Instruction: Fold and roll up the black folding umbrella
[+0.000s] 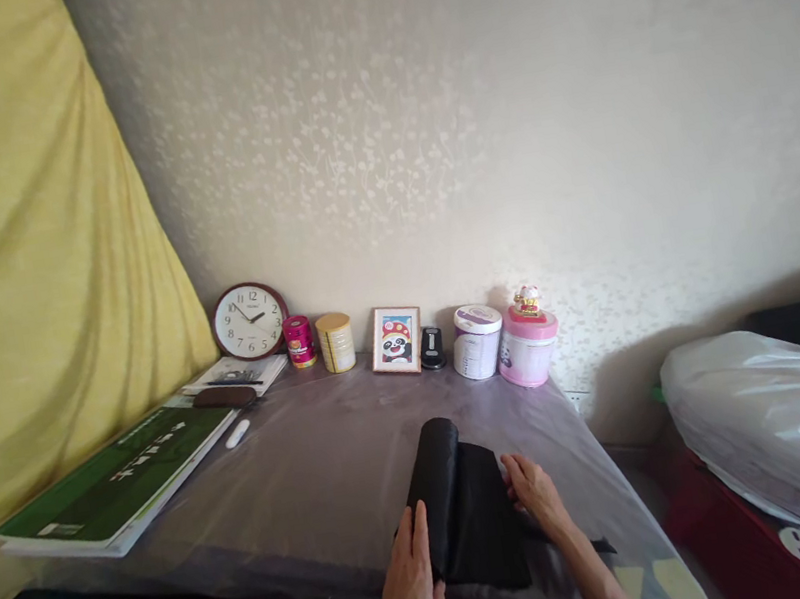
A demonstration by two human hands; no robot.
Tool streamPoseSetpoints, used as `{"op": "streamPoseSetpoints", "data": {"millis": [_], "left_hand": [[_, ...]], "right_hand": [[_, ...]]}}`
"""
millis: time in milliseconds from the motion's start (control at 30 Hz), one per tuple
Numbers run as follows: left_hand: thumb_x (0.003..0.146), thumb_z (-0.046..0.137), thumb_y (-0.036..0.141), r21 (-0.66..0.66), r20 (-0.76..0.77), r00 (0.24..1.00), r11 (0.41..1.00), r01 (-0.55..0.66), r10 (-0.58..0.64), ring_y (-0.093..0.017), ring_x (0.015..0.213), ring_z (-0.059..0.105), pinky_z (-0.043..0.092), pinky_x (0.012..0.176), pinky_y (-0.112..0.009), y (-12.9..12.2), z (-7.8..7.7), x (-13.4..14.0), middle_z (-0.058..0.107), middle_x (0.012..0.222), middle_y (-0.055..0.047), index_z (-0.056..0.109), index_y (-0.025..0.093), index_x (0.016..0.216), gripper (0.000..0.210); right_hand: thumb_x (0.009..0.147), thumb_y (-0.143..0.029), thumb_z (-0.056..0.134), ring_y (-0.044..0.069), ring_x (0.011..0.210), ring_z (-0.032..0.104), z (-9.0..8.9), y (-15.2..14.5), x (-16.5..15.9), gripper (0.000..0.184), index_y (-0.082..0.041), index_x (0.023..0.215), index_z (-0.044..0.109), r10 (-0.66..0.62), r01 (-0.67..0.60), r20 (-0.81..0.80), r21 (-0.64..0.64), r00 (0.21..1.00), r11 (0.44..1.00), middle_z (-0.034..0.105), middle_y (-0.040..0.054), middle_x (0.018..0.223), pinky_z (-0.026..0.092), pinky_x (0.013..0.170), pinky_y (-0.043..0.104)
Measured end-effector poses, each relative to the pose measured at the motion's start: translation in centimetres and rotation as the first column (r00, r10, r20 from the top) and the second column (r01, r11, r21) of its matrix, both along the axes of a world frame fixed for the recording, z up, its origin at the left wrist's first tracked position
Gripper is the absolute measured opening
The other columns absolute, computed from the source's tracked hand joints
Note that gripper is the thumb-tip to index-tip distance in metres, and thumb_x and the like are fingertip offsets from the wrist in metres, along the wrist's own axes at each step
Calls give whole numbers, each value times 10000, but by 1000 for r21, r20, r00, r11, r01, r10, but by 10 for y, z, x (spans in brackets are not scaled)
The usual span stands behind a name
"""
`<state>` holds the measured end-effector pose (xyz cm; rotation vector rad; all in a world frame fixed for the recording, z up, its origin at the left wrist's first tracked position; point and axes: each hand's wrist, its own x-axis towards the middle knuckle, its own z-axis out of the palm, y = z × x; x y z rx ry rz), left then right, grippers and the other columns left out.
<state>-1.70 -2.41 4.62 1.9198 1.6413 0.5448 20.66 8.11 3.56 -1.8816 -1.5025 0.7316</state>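
Observation:
A black, fabric-like roll [437,486] lies near the front of the table, partly wound up, with a flat flap [486,529] spread out to its right. My left hand [412,581] is pressed along the roll's left side, fingers close together and the thumb by its near end. At the flap's right edge, my right hand [533,493] has its fingers curled and pinched together on the edge. A thin dark strap [602,546] sticks out beneath my right forearm.
Along the wall stand a clock [249,320], a pink can [299,342], a yellow-lidded can [336,343], a panda picture frame [395,340] and two tubs [478,343]. A large green book [116,476] lies left. A plastic-wrapped bundle [777,432] sits beyond the table's right edge.

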Motion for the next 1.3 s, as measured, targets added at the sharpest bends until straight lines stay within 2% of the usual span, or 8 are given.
{"op": "streamPoseSetpoints", "data": {"millis": [67,233,400,600,800,1033,1200,1300], "left_hand": [[722,402,37,-15,-6,1000,1000,-10,10,-192,1359,185,224,1096,-316,-2,4,0,143,1492,-110,33,132,1409,785],[681,439,6,-23,-12,1000,1000,-18,18,-189,1362,174,224,1091,-295,-2,5,0,114,1499,-106,21,152,1410,852],[643,412,-50,-42,-8,1000,999,-25,24,-180,1355,198,248,1073,-270,-2,6,0,135,1494,-110,5,166,1409,895],[639,413,-45,-39,-36,999,999,-21,19,-180,1353,205,232,1075,-260,-3,10,1,158,1487,-123,7,145,1408,890],[594,457,-39,-78,-86,996,996,-39,32,-198,1361,177,203,1088,-271,-2,12,4,152,1492,-121,25,134,1404,935],[540,490,-17,-47,-114,993,999,-14,9,-208,1370,140,196,1101,-267,5,4,1,123,1496,-132,106,78,1397,944],[527,500,3,-73,-116,993,997,-11,2,-244,1353,203,216,1099,-297,9,-2,-1,193,1471,-175,272,39,1351,856],[529,483,4,-25,-97,995,1000,-2,0,-246,1350,212,219,1100,-300,10,-5,-2,215,1460,-191,238,10,1357,864]], "right_hand": [[855,-443,275,172,612,636,2,-4,-7,407,-186,873,590,14,-14,-25,15,1000,1000,672,56,750,445,482,233],[814,-453,372,228,820,648,-3,-7,-19,382,-174,904,617,27,-38,74,160,997,986,689,96,842,459,694,278],[755,-438,440,240,773,632,-7,-9,-28,350,-166,901,605,-1,-13,60,224,998,975,672,90,774,447,693,308],[745,-498,461,165,565,533,18,-9,-43,352,-170,745,587,126,-67,-201,281,971,957,564,6,593,394,520,261],[725,-516,509,136,517,492,32,1,-80,383,-153,822,584,196,-84,-405,277,893,957,546,-14,584,376,464,240],[730,-430,485,154,475,541,18,20,-109,383,-132,964,539,141,-73,-303,223,943,972,566,-13,559,397,431,247],[803,-355,399,144,381,548,15,24,-118,377,-123,1096,448,218,-195,-194,133,956,972,588,-30,545,392,384,235],[818,-333,398,129,406,566,21,21,-121,330,-133,1073,461,269,-256,-81,141,960,956,613,-32,541,411,447,224]]}}
